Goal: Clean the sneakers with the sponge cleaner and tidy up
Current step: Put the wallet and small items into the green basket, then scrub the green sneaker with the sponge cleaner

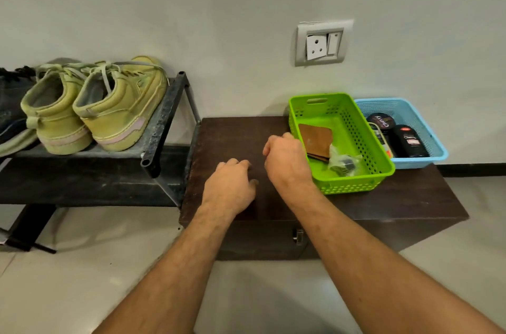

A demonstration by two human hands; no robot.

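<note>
1. The left hand [231, 183] hovers low over the top of a dark brown wooden cabinet [410, 196], back of the hand up, fingers loosely curled and holding nothing that can be seen.
2. The right hand [286, 160] sits just beside it, next to the near left wall of a green plastic basket [356, 183]; its fingers are curled under, and whether they hold anything or touch the basket cannot be told.
3. The green basket stands on the cabinet and holds a brown leather wallet [316, 139] and a small clear bag [343, 162] with dark bits inside (contents too small to name).
4. A light blue basket [435, 142] stands touching the green one on its right side, against the wall, with a round black polish tin [380, 120] and a black polish bottle [409, 142] in it; no sponge cleaner can be made out for certain.
5. The pair of yellow-green sneakers [95, 106] stands side by side, heels toward the camera, on the top tier of a black metal shoe rack [164, 117] left of the cabinet, well apart from both hands.
6. A grey wall socket [321, 43] is set in the wall above the cabinet.
</note>
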